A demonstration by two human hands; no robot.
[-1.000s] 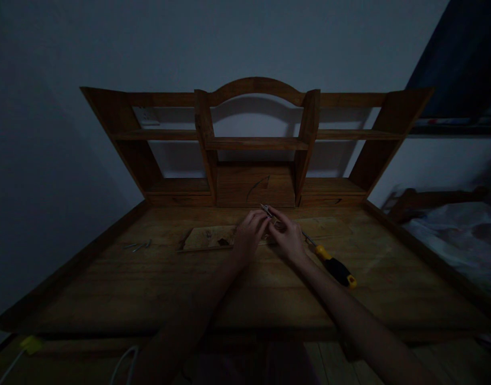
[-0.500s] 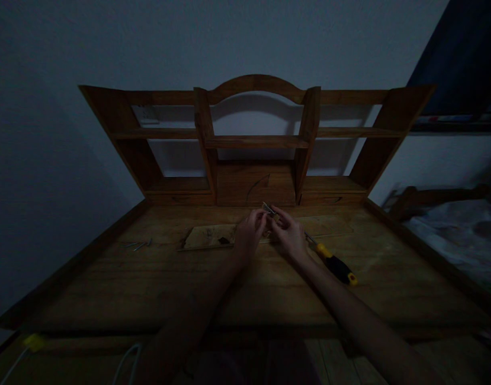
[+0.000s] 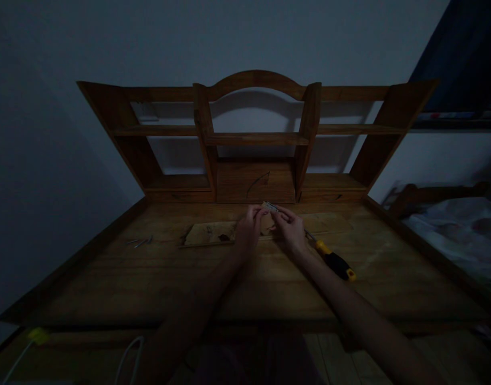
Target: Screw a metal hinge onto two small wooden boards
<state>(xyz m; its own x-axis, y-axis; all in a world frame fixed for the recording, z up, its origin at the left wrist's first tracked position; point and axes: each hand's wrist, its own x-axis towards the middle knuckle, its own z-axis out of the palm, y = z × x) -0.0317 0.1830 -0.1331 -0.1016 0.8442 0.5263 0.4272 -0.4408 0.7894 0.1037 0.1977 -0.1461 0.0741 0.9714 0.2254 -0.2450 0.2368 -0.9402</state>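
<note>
Between my two hands is a small light-coloured flat piece with a dark metallic edge [image 3: 270, 207], too dim to name. My left hand [image 3: 248, 230] pinches its left end, and the fingertips of my right hand [image 3: 290, 230] close on its right end. Both hands are above a worn, pale strip of board [image 3: 201, 234] lying on the desk [image 3: 181, 283]. To the right of my right hand a yellow-and-black screwdriver [image 3: 334, 262] lies with its shaft pointing towards that hand.
Several loose screws or nails [image 3: 141, 241] lie on the left of the desk. A wooden shelf unit [image 3: 256, 140] stands along the back, against the wall. A white cable [image 3: 129, 353] hangs near the front edge, and a yellow object [image 3: 38, 336] is at the lower left.
The small piece has been turned in my fingers, so more of its light flat face shows. My hands stay at nearly the same place, and the view has shifted slightly.
</note>
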